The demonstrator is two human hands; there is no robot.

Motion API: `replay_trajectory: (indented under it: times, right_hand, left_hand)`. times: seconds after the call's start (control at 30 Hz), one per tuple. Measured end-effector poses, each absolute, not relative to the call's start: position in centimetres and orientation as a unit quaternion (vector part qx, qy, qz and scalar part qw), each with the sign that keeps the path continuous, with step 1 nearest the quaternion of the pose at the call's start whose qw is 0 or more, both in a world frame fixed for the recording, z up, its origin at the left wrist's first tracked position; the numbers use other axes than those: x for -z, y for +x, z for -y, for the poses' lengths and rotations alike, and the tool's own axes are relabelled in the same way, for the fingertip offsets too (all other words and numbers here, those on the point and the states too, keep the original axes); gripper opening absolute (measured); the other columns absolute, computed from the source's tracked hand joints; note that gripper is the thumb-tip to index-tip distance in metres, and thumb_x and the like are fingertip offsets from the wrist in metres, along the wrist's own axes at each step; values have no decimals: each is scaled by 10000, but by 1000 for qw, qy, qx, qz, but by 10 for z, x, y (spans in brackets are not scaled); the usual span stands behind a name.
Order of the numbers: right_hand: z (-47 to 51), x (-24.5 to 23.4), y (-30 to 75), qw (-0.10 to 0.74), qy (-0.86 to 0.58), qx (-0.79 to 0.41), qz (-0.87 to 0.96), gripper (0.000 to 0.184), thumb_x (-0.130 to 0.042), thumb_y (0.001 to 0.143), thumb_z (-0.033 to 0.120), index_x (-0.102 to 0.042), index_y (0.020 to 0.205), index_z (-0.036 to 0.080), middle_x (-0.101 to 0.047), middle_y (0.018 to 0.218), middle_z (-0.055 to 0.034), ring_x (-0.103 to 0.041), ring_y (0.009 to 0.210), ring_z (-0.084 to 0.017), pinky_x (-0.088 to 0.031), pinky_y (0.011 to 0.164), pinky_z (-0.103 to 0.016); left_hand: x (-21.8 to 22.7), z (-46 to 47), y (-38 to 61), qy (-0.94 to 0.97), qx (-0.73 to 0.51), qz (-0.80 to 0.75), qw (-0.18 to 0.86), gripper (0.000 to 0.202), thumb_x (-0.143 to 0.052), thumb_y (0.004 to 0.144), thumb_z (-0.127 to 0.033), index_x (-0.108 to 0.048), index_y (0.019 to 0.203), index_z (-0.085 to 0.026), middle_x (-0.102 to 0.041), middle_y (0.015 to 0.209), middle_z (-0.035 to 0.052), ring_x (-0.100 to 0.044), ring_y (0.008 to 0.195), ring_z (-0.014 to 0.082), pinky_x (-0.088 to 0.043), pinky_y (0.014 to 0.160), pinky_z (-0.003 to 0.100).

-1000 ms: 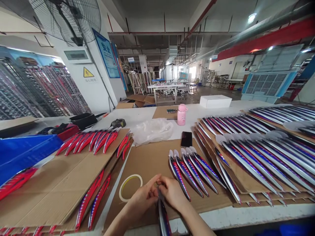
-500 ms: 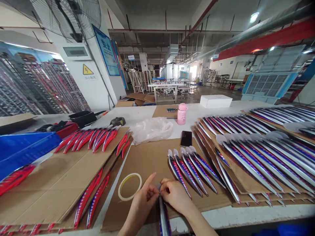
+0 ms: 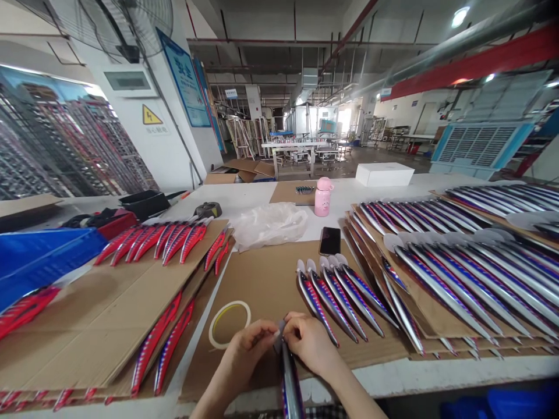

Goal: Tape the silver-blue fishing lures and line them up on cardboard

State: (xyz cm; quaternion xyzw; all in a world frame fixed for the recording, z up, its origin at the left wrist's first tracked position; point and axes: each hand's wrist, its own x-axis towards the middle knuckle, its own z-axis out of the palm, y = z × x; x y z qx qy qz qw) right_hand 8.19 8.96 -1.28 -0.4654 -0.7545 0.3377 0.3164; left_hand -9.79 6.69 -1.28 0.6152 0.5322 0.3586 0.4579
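Both grips pinch the front tip of a long silver fishing lure with blue and red stripes (image 3: 290, 381) at bottom centre of the frame: the left hand (image 3: 248, 349) and right hand (image 3: 309, 344) meet fingertip to fingertip above the brown cardboard sheet (image 3: 262, 285) on the tabletop. Steadying the lure's body while the fingertips work would probably serve best. Whatever sits between the fingers is hidden, and the lure's tail is cut off by the lower edge.

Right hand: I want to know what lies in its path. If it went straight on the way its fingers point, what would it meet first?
The right hand points left, at the lure tip, so it would probably meet the left hand fingertips almost at once; beyond them lies the tape ring. Depth is uncertain.
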Motion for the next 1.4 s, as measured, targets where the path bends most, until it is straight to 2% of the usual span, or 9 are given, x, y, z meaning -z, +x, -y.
replay_trajectory:
  times: [0.1, 0.23, 0.33, 0.7, 0.9, 1.0, 1.13, 1.27, 1.4]
  right_hand:
    - [-89, 15, 82, 315, -469, -334, 755, 207, -490, 713, 43, -591, 612, 192, -661, 781, 7, -613, 750, -124, -417, 708, -200]
    - [-89, 18, 81, 316, -479, -331, 749, 219, -492, 690, 33, -624, 632, 198, -678, 835, -5, -627, 802, -131, -432, 739, -197]
    - [-89, 18, 81, 316, -482, -333, 746, 212, -500, 692, 43, -629, 628, 200, -681, 852, -13, -630, 805, -134, -441, 747, -200]
    - [-90, 14, 84, 293, -481, -340, 753, 219, -493, 698, 40, -635, 642, 197, -675, 852, -2, -629, 812, -136, -420, 736, -201]
    - [-91, 1, 86, 261, -463, -372, 761, 200, -511, 684, 47, -627, 623, 199, -639, 785, 19, -582, 677, -113, -376, 604, -193]
    - [-89, 5, 82, 274, -485, -362, 748, 208, -506, 666, 33, -617, 598, 195, -656, 807, 5, -618, 755, -134, -403, 670, -200]
    - [-86, 15, 81, 318, -482, -358, 734, 214, -489, 673, 26, -612, 621, 193, -650, 850, -17, -629, 867, -152, -410, 717, -205]
    - [-85, 15, 84, 319, -477, -362, 734, 206, -492, 692, 33, -612, 637, 191, -643, 874, -24, -624, 880, -154, -410, 742, -213]
    - [-84, 13, 85, 315, -485, -362, 731, 201, -498, 705, 54, -620, 641, 200, -655, 903, -14, -628, 864, -152, -412, 751, -222]
  left_hand:
    - [7, -68, -98, 637, -302, -529, 472, 441, -588, 758, -311, -600, 1186, -207, -533, 644, -64, -468, 621, 126, -335, 616, 223]
    - [3, -71, -90, 636, -282, -555, 455, 196, -555, 733, -277, -652, 861, -166, -551, 628, -43, -496, 622, 136, -341, 607, 229]
    - [1, -72, -84, 642, -280, -571, 428, 155, -524, 734, -290, -620, 741, -169, -580, 643, -20, -517, 639, 153, -351, 611, 238]
    - [4, -75, -82, 677, -243, -597, 356, 141, -479, 728, -253, -589, 682, -179, -543, 614, -22, -493, 610, 144, -317, 587, 232]
    - [-1, -72, -80, 676, -234, -604, 352, 133, -475, 724, -231, -589, 677, -180, -545, 618, -22, -498, 619, 140, -314, 593, 232]
    - [1, -71, -82, 682, -233, -594, 357, 138, -476, 733, -233, -601, 709, -180, -533, 613, -28, -484, 604, 140, -311, 585, 238]
    - [10, -71, -85, 696, -265, -564, 356, 173, -453, 727, -173, -618, 779, -188, -561, 695, -13, -514, 665, 152, -364, 639, 249]
    - [19, -70, -84, 678, -321, -586, 306, 170, -511, 757, -210, -641, 867, -209, -584, 900, 30, -561, 817, 191, -423, 752, 294]
    - [21, -64, -82, 663, -334, -602, 295, 98, -556, 784, -255, -641, 795, -208, -573, 904, 38, -567, 801, 197, -447, 749, 310]
